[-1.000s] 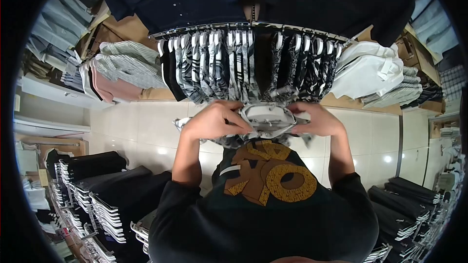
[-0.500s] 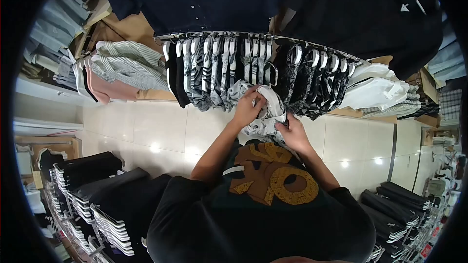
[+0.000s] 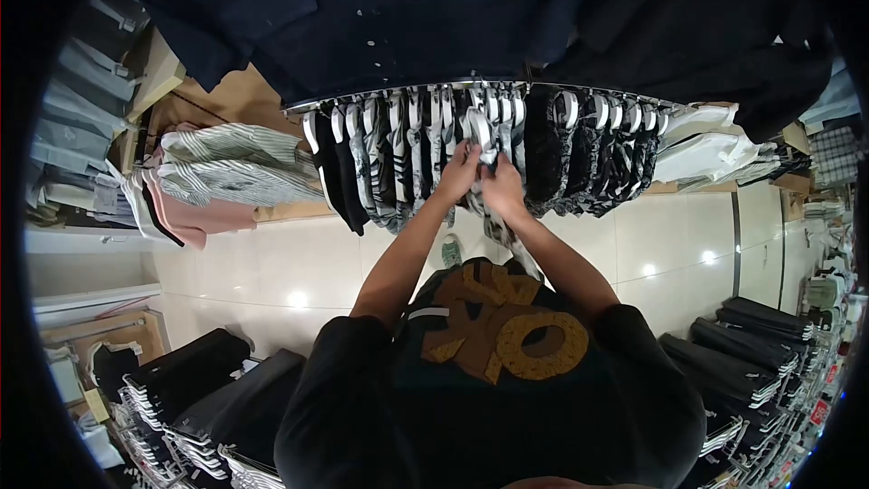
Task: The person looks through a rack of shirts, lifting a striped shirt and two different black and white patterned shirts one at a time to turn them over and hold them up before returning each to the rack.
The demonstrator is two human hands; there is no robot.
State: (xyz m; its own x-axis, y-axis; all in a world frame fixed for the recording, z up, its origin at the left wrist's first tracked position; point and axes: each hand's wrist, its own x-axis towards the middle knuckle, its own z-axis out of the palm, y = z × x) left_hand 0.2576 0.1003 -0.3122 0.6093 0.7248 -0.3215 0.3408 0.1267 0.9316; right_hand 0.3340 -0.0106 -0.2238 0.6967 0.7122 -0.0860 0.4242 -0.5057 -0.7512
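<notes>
A black-and-white patterned shirt point(image 3: 493, 225) hangs down in front of me, bunched between my hands. My left hand point(image 3: 460, 174) grips it near the top on the left, fingers closed. On the other side my right hand point(image 3: 503, 188) is closed on the same shirt, the two hands almost touching. Just above my fingertips a white hanger point(image 3: 481, 131) shows at the front of the rail; its lower part is hidden by cloth and fingers. Behind it, similar patterned shirts point(image 3: 396, 158) hang close together on white hangers.
A metal rail point(image 3: 380, 93) runs across, with dark patterned shirts point(image 3: 611, 158) on its right half. Large dark garments point(image 3: 389, 18) hang above. Striped shirts point(image 3: 240, 172) hang at left, white shirts point(image 3: 701, 154) at right. Racks of dark trousers point(image 3: 186, 371) stand on both sides behind me.
Both hands have moved up toward the rail and closer together, bringing the patterned shirt with them. The shirt was spread out lower down; now it hangs lengthwise beneath my hands.
</notes>
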